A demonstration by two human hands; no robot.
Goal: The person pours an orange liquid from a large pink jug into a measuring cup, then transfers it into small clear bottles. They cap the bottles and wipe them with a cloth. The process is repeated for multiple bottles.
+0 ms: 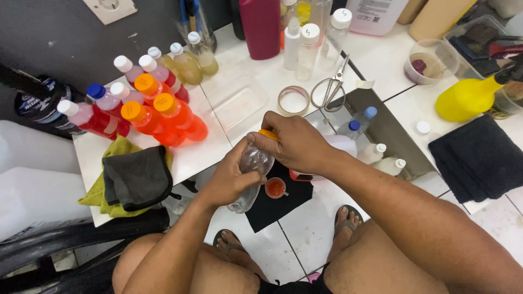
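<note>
Your left hand (231, 179) clasps the clear empty bottle (251, 174) above the floor to steady it, while your right hand (297, 144) closes over its orange cap (268, 133), fingers gripping it.

White tiled floor (305, 234) — white table (190, 158), dark wall (65, 38)

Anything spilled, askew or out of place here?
No spill visible. Only oddities: a loose white cap lies alone on the counter, and the scissors lie open. Left hand holds the clear bottle; right hand covers its orange cap.
</note>
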